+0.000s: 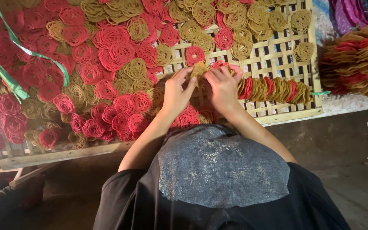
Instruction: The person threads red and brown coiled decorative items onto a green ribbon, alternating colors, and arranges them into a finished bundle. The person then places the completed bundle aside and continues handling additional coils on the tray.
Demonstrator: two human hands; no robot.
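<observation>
Yellow noodle disc [199, 68] sits pinched between our two hands over the woven bamboo tray [277, 59]; left hand [176, 94] fingers narrow on its edge, right hand [223, 87] curled tight, pressing it against the standing row of discs [277, 90], probably so the row stays upright; loose red and yellow discs [107, 64] cover the tray at our left.

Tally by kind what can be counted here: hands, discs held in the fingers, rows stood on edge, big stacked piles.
Hands: 2 (left hand, right hand)
Tan disc held in the fingers: 1
Row of discs stood on edge: 1
Big stacked pile: 1
Total: 5
</observation>
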